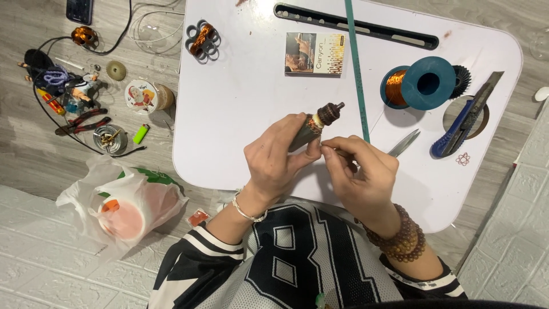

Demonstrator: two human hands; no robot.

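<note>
Here the left hand (pixel 278 157) is clamped around a small motor rotor (pixel 316 123), held just above the white lap table (pixel 240 103). The right hand (pixel 357 171) pinches at the rotor's winding, with scissors (pixel 403 143) just beyond it and a copper wire spool (pixel 420 83) farther right.

The worktop (pixel 240 103) is smooth, matt white plastic. At two o'clock on it, a teal plastic spool (pixel 420 83) carries glossy copper wire. The left hand (pixel 274 157) grips a small motor rotor (pixel 314 126) of dull dark metal with coppery windings. The floor (pixel 34 149), at nine o'clock, looks like pale, grained wood, with a crinkled translucent plastic bag (pixel 123 206).
</note>
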